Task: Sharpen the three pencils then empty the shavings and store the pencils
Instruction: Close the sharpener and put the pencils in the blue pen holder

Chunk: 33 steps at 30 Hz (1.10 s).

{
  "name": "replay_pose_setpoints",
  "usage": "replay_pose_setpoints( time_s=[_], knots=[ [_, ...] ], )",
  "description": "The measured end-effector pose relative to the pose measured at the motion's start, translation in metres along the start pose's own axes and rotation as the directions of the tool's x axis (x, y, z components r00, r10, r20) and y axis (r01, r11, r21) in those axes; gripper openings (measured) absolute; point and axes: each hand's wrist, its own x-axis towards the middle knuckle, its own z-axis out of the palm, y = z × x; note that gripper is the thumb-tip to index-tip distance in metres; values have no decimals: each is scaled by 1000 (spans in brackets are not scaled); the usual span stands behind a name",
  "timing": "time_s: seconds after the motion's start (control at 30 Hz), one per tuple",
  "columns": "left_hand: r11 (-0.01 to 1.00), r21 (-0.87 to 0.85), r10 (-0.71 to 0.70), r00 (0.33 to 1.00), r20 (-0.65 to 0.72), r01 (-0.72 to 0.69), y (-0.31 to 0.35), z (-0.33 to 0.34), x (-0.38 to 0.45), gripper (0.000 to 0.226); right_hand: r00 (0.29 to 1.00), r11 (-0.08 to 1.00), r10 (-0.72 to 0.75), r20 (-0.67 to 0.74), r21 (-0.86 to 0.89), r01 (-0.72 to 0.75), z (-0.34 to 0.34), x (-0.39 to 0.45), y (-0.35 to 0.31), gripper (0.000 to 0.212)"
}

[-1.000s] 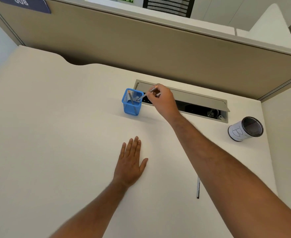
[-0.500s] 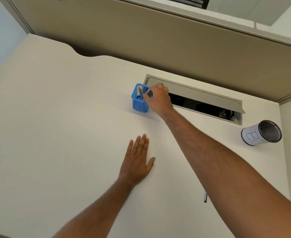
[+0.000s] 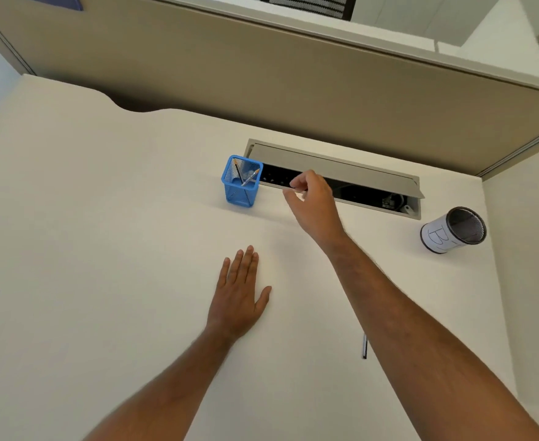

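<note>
A blue mesh pencil holder [image 3: 241, 181] stands on the white desk [image 3: 102, 249] and has two pencils [image 3: 245, 177] leaning inside it. My right hand [image 3: 312, 202] hovers just right of the holder, fingers loosely curled and apart, with nothing in them. My left hand [image 3: 239, 294] lies flat on the desk, palm down, fingers spread. A third pencil [image 3: 364, 346] lies on the desk near my right forearm, mostly hidden by it.
A black mesh cup with a white label marked "B" [image 3: 452, 230] stands at the right. An open cable tray [image 3: 341, 173] with a raised lid runs behind the holder. A beige partition wall [image 3: 293, 74] closes off the back of the desk.
My right hand put a pencil into the blue holder, let it go and drew back to the right. The left hand stayed flat on the desk.
</note>
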Motion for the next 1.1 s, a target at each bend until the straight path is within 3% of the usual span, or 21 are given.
replay_pose_setpoints(
  time_s=[0.13, 0.3, 0.4, 0.5, 0.63, 0.9, 1.0, 1.1],
  knots=[
    [1000, -4, 5, 1000, -15, -5, 0, 3, 0, 78, 985, 985, 171, -1, -2, -171, -43, -49, 41, 14],
    [1000, -1, 8, 1000, -18, -8, -1, 3, 1, 78, 932, 886, 361, -19, -306, -350, -82, -107, 104, 23],
    [1000, -3, 6, 1000, -20, -6, -1, 4, 1, 79, 885, 782, 464, 38, -487, -389, -92, -134, 132, 31],
    [1000, -6, 8, 1000, -28, -8, 1, 2, 1, 79, 837, 723, 540, 91, -559, -406, -91, -155, 148, 37],
    [1000, -11, 7, 1000, -31, -7, 1, 2, 0, 79, 840, 697, 536, 89, -608, -380, -85, -168, 157, 35],
    [1000, -16, 8, 1000, -20, -8, 2, 2, 0, 79, 823, 742, 554, 124, -522, -421, -81, -165, 158, 31],
    [1000, -14, 6, 1000, -28, -7, 1, 2, 1, 78, 823, 803, 550, 143, -361, -474, -77, -153, 149, 29],
    [1000, -13, 7, 1000, -25, -8, 2, 2, 1, 78, 874, 880, 469, 129, -156, -449, -79, -129, 123, 23]
  ],
)
